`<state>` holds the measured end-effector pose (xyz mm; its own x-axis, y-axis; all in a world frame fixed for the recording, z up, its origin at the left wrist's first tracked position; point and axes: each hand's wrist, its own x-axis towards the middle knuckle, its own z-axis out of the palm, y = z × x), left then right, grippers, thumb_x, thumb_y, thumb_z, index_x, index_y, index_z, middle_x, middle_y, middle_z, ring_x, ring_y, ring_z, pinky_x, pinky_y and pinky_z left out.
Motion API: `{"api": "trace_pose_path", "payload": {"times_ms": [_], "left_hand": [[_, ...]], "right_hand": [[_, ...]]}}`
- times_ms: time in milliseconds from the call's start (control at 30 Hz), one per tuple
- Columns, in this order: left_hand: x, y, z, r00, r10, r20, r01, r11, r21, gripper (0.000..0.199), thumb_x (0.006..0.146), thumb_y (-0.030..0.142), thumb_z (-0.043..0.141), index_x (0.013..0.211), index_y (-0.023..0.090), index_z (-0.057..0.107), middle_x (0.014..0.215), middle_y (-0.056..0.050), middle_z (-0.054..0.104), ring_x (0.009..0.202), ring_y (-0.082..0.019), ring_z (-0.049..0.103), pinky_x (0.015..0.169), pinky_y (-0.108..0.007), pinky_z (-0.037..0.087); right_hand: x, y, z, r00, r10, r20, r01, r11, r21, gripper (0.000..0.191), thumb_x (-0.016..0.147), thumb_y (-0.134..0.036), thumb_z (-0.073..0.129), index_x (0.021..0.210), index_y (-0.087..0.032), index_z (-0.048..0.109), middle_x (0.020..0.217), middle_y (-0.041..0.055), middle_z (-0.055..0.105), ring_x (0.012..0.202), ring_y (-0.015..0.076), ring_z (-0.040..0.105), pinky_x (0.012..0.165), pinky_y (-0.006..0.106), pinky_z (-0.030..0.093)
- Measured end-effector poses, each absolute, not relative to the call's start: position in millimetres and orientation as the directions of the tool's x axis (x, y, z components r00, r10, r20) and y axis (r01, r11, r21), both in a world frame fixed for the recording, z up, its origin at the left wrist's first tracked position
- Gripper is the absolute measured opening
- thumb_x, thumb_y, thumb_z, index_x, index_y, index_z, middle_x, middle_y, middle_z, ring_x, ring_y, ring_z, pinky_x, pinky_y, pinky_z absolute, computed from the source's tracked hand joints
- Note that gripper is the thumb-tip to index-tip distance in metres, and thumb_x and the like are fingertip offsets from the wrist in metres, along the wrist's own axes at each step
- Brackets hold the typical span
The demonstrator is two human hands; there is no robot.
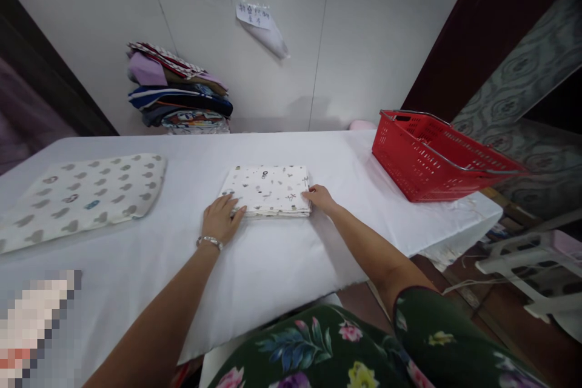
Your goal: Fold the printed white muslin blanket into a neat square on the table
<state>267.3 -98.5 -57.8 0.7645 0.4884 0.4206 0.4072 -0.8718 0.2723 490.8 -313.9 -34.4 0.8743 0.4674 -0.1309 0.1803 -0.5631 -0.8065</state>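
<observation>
A folded white cloth (268, 189) with a small scattered print lies in the middle of the table, its layers showing along the near edge. My left hand (222, 219) rests on its near left corner, fingers spread flat over the fabric and thumb apart. At the opposite side, my right hand (321, 197) pinches the right edge between thumb and fingers. The underside of the right fingers is partly hidden.
A white cloth with grey motifs (91, 194) lies at the left. The red basket (422, 157) with metal handles stands at the right. Folded fabrics (182, 91) are stacked by the wall. White stools (536, 273) stand beyond the white-covered table (264, 273). A blurred patch covers the lower left.
</observation>
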Motion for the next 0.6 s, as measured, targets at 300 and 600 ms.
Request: {"api": "trace_pose_path", "payload": {"times_ms": [300,600], "left_hand": [[267,-98,-58,0.770,0.486,0.414,0.413,-0.874,0.257,0.042,0.084,0.049,0.037,0.108,0.022,0.060,0.129,-0.009,0.051,0.121,-0.026,0.042,0.098,-0.045,0.034],[267,-96,-61,0.764,0.487,0.424,0.412,-0.873,0.260,0.043,0.083,0.049,0.038,0.108,0.021,0.060,0.129,-0.009,0.051,0.121,-0.026,0.042,0.098,-0.044,0.034]], "right_hand": [[503,-299,-17,0.799,0.458,-0.390,-0.093,-0.548,-0.832,0.024,0.067,-0.029,0.067,0.061,-0.018,0.047,0.040,-0.0077,0.034,0.037,0.0055,0.026,0.038,0.021,0.017],[517,-287,-2,0.728,0.512,-0.455,-0.188,-0.490,-0.851,0.027,0.068,-0.022,0.068,0.060,-0.018,0.042,0.044,-0.0077,0.035,0.038,0.0035,0.023,0.036,0.019,0.012]]}}
